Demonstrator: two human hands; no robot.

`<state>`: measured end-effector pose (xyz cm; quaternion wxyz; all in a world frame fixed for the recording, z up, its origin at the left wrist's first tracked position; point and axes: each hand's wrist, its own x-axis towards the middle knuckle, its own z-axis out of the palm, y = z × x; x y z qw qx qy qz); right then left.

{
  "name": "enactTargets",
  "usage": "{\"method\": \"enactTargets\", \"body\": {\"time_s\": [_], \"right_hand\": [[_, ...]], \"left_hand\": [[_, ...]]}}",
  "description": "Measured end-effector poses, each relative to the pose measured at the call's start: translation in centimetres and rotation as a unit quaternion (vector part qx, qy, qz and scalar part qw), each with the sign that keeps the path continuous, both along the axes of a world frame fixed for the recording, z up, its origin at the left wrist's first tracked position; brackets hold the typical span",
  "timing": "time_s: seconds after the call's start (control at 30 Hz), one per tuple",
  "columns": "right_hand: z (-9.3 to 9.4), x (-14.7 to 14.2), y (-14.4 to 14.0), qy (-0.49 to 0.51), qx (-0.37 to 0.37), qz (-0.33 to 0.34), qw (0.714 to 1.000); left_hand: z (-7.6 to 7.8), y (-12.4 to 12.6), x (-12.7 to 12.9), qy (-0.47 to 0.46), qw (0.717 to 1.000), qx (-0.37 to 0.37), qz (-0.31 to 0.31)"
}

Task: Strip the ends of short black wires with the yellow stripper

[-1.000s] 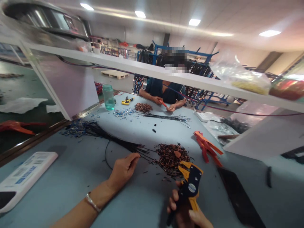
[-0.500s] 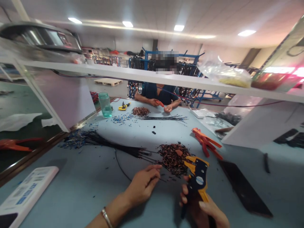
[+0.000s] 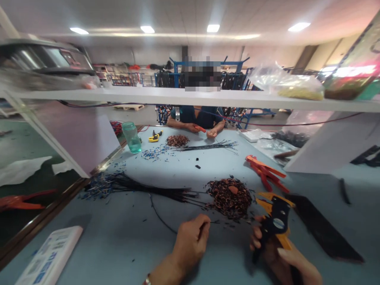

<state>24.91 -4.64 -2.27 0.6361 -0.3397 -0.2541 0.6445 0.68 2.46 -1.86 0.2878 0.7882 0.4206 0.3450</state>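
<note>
Black wire (image 3: 166, 219) pinched in left hand (image 3: 190, 243), near table edge. Right hand (image 3: 282, 257) clenched on yellow stripper (image 3: 274, 221), right of the scrap pile (image 3: 230, 196). Feed the wire end squarely into the tool's mouth.

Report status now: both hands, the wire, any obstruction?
Left hand pinching black wire. Right hand gripping wire stripper. Scrap pile between, not blocking.

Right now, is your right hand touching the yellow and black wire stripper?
Touching: the head view shows the right hand wrapped around the wire stripper handles.
</note>
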Motion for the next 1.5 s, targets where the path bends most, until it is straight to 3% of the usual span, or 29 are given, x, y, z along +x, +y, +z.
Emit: {"method": "enactTargets", "body": {"time_s": [0.33,0.57,1.03,1.5], "right_hand": [[1.4,-2.3,-0.8,0.006,-0.009,0.032,0.999],[1.8,-2.7,-1.0,-0.017,0.012,0.095,0.995],[0.3,-3.5,-1.3,0.043,-0.007,0.196,0.98],[0.1,-3.6,-1.7,-0.041,-0.047,0.236,0.97]], "left_hand": [[-0.2,0.0,-0.7,-0.002,0.996,0.031,0.079],[-0.2,0.5,-1.0,0.01,0.996,0.046,0.079],[-0.1,0.3,-0.9,0.028,0.987,0.117,0.111],[1.1,-0.4,-0.7,0.058,0.972,0.189,0.128]]}}
